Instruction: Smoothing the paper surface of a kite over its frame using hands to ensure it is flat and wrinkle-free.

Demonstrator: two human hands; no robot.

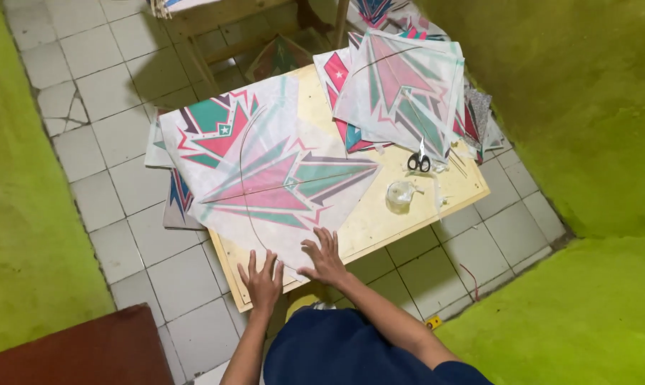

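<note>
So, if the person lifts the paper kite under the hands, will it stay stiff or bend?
The kite looks like thin, partly see-through paper, so it is probably very light and easy to tear. A thin straight stick and a curved one cross it, so it may hold its shape along them, while the edges likely flop. Both hands, left hand and right hand, press flat on its near corner.

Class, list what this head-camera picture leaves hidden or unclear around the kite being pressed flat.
- Kite near corner: covered by left hand and right hand.
- Small container: contents too small to tell.
- Kite stack: top cut by frame edge.
- Sheets beneath the kite: mostly covered.
</note>
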